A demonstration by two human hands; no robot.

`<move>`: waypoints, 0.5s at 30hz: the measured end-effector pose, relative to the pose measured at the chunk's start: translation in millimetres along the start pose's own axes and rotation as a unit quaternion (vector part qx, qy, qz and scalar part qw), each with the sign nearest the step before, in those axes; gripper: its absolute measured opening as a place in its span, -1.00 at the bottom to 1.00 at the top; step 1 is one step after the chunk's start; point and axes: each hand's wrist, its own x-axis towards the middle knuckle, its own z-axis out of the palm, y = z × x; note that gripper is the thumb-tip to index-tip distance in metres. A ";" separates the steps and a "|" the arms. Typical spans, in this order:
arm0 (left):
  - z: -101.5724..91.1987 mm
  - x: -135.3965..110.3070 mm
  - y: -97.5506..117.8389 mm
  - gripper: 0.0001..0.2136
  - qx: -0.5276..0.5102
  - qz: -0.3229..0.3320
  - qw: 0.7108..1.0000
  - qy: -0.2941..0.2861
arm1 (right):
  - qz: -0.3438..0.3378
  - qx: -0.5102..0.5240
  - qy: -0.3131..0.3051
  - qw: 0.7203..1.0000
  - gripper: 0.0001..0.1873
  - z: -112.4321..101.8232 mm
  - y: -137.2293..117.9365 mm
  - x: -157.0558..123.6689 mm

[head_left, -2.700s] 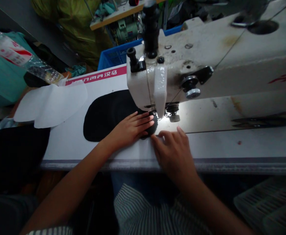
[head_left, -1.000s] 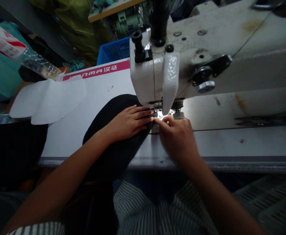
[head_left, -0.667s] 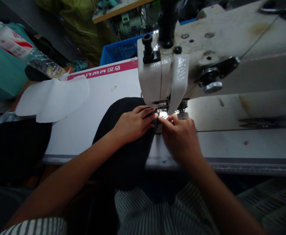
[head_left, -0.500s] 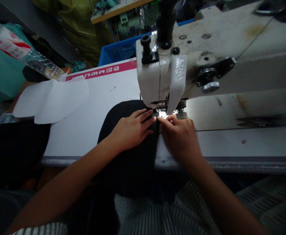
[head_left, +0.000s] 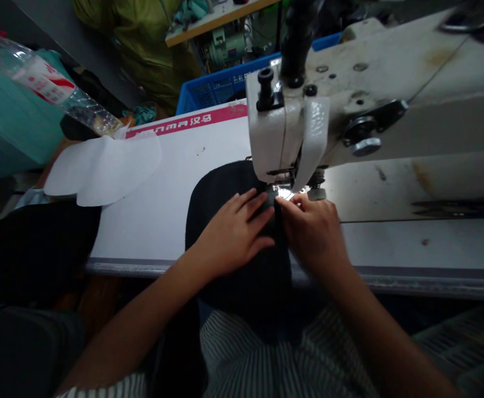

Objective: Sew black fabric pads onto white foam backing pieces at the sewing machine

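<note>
Machine arm (head_left: 411, 72) cut off at right

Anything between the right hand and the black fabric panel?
Nothing visible. The right hand is right at the edge of the black fabric panel, just below the presser foot, with no object between them.

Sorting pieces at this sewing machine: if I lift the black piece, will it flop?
Probably yes. The black piece appears to bend down past the table edge rather than jut out stiffly. Its thick, textured surface suggests some body, so it may feel padded, not flimsy. The left hand lies flat on it, so it may also shift easily if pushed.
</note>
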 end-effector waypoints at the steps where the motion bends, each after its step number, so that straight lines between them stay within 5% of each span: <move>1: 4.4 -14.2 12.8 -0.33 -0.021 0.017 1.000 -0.003 | 0.001 0.002 -0.001 1.000 -0.66 0.2 -0.2 0.1; 4: 27.5 -60.9 47.9 -0.15 -0.066 0.044 0.996 -0.034 | 0.007 0.001 -0.003 1.000 -0.65 0.0 -1.4 1.5; 8: 46.2 -116.7 53.5 -0.56 -0.127 -0.085 0.986 0.073 | 0.010 -0.005 0.000 1.000 -0.67 -1.0 -3.0 3.1; 10: 38.3 -138.8 41.3 -0.60 -0.191 -0.241 0.919 0.245 | 0.008 -0.007 0.002 1.000 -0.69 -0.5 -3.1 3.2; 12: 23.8 -155.1 28.7 -0.58 -0.206 -0.361 0.811 0.411 | 0.004 -0.008 0.011 1.000 -0.70 1.1 -2.3 2.9; 15: 8.4 -165.9 20.2 -0.53 -0.312 -0.426 0.671 0.520 | -0.012 -0.007 0.027 1.000 -0.69 4.0 -0.7 1.3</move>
